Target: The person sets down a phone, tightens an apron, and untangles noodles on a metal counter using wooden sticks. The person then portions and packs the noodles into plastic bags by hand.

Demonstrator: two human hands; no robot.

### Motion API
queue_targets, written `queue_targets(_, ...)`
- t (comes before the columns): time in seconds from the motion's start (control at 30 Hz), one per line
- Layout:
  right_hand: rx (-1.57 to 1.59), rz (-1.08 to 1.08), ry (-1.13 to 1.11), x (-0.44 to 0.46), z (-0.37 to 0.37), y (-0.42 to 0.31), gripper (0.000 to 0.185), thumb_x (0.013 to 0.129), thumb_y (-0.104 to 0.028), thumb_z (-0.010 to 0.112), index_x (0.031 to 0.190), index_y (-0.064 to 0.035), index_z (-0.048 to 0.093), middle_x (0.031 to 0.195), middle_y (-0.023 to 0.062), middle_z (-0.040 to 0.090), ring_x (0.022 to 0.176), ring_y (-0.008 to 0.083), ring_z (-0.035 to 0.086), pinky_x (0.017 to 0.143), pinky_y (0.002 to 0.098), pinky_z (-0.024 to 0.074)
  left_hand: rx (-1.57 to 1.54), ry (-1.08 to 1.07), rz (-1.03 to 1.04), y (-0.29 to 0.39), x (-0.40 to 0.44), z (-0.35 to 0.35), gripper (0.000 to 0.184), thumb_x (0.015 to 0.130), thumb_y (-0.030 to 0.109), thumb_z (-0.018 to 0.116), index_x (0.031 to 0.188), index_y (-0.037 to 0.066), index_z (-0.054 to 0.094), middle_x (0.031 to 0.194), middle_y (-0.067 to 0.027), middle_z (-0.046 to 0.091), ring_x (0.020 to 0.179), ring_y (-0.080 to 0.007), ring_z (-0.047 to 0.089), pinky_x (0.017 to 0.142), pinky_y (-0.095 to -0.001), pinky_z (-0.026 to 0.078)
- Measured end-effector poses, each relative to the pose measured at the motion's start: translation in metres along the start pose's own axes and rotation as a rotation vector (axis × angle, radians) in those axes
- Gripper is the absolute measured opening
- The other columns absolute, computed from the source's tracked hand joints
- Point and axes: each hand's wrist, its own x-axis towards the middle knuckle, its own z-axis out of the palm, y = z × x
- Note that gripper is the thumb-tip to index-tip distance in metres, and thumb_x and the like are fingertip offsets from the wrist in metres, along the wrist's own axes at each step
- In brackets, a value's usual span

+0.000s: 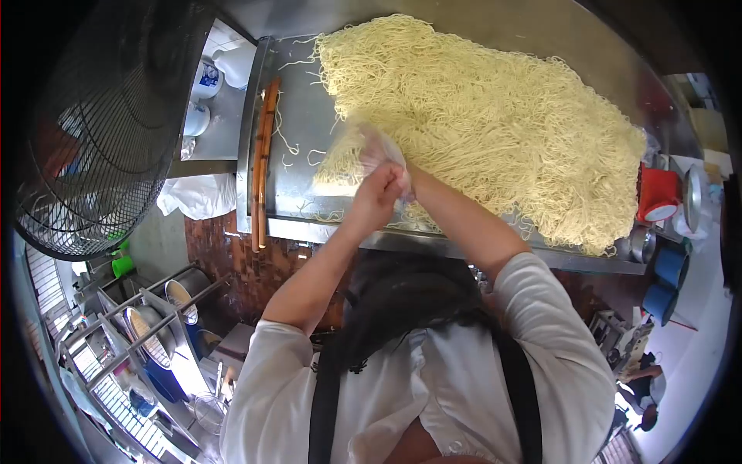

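Observation:
A wide heap of pale yellow noodles (495, 116) covers much of the metal worktop (297, 174). At the heap's left part, my left hand (379, 192) is closed on the edge of a clear plastic bag (379, 151). The bag reaches over my right hand (406, 179), whose fingers are hidden by the plastic and by my left hand. Loose noodles lie just left of and below both hands, and some look blurred by motion beside the bag.
Two brown wooden sticks (265, 166) lie along the worktop's left edge. A large fan (93, 155) stands at the far left, above a metal rack (147, 325). At right are a red container (658, 193) and blue containers (666, 286). Another person (648, 387) is at the lower right.

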Motion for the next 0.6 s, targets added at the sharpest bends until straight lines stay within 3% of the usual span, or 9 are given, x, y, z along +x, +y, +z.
queue_targets(0.07,-0.023,-0.06,-0.002,-0.025,0.001,0.007,0.049,0.092,-0.008,0.057,0.14,-0.0052,0.048,0.133,0.0211,0.055,0.119,0.0326,0.055,0.101,0.0396,0.0463,-0.21,-0.059,-0.055,-0.005,0.023,-0.024,0.009,0.099,0.004,0.057,0.107,0.001,0.057,0.092,-0.0051,0.066,0.088,-0.0153,0.063,0.082,-0.0307,0.051)
queue_targets(0.13,-0.056,-0.119,0.08,-0.066,-0.004,0.017,0.057,0.09,-0.005,0.06,0.145,-0.005,0.043,0.143,0.0212,0.051,0.13,0.0336,0.05,0.108,0.0401,0.044,0.374,-0.09,-0.06,0.019,0.028,-0.06,0.031,0.094,0.004,0.064,0.124,0.003,0.056,0.109,-0.0117,0.067,0.105,-0.0223,0.064,0.093,-0.0334,0.05)
queue_targets(0.17,-0.076,-0.147,0.16,-0.088,-0.006,0.024,0.054,0.088,-0.003,0.06,0.141,-0.0052,0.048,0.137,0.0214,0.054,0.128,0.0356,0.052,0.108,0.0418,0.0438,0.759,-0.109,0.283,0.018,0.029,-0.073,0.056,0.085,0.014,0.076,0.134,0.005,0.052,0.128,-0.0178,0.062,0.124,-0.0302,0.056,0.106,-0.0443,0.042)
queue_targets(0.23,-0.113,-0.195,0.321,-0.129,-0.007,0.035,0.048,0.085,0.0,0.061,0.132,-0.0054,0.057,0.126,0.0218,0.06,0.122,0.0394,0.054,0.107,0.0451,0.0435,1.146,-0.131,0.476,-0.009,0.029,-0.055,0.059,0.08,0.023,0.079,0.132,0.005,0.055,0.134,-0.0173,0.058,0.131,-0.0317,0.051,0.111,-0.0506,0.034)
queue_targets(0.33,-0.211,0.037,0.234,-0.145,0.003,0.048,0.069,0.083,-0.003,0.068,0.147,-0.0068,0.041,0.152,0.0184,0.041,0.136,0.0362,0.043,0.111,0.04,0.0413,1.432,-0.206,0.494,-0.062,0.04,-0.041,0.063,0.071,0.027,0.082,0.125,0.005,0.058,0.13,-0.0162,0.059,0.13,-0.0353,0.049,0.113,-0.0569,0.027)
queue_targets(0.43,-0.181,0.085,0.461,-0.147,0.011,0.012,0.073,0.082,-0.001,0.066,0.149,-0.0065,0.038,0.145,0.0196,0.048,0.133,0.0405,0.046,0.111,0.0448,0.0402,1.307,-0.243,0.303,-0.069,0.051,-0.04,0.056,0.064,0.021,0.083,0.113,0.004,0.062,0.113,-0.0181,0.066,0.112,-0.0381,0.058,0.106,-0.0516,0.037)
queue_targets(0.5,-0.503,0.029,0.59,-0.134,0.013,0.001,0.076,0.08,-0.005,0.069,0.149,-0.0059,0.038,0.146,0.0187,0.045,0.135,0.0397,0.044,0.111,0.0446,0.0396,1.139,-0.249,0.246,-0.042,0.054,-0.057,0.044,0.063,0.016,0.081,0.101,0.003,0.065,0.098,-0.0188,0.069,0.098,-0.0396,0.063,0.095,-0.0487,0.047)
queue_targets(0.53,-0.662,0.003,0.654,-0.127,0.015,-0.004,0.077,0.08,-0.006,0.071,0.149,-0.0056,0.038,0.147,0.0182,0.044,0.136,0.0394,0.043,0.112,0.0445,0.0393,1.075,-0.206,0.278,-0.019,0.053,-0.062,0.041,0.063,0.014,0.08,0.099,0.002,0.065,0.092,-0.0193,0.069,0.091,-0.0408,0.063,0.088,-0.0484,0.048)
queue_targets(0.6,-0.635,-0.039,0.679,-0.108,0.007,-0.018,0.076,0.078,-0.01,0.074,0.146,-0.0074,0.042,0.136,0.0187,0.053,0.128,0.0363,0.051,0.111,0.0448,0.0392,0.939,-0.119,0.325,0.033,0.032,-0.068,0.034,0.063,0.011,0.079,0.093,0.001,0.067,0.081,-0.0202,0.068,0.078,-0.0432,0.064,0.075,-0.0478,0.052)
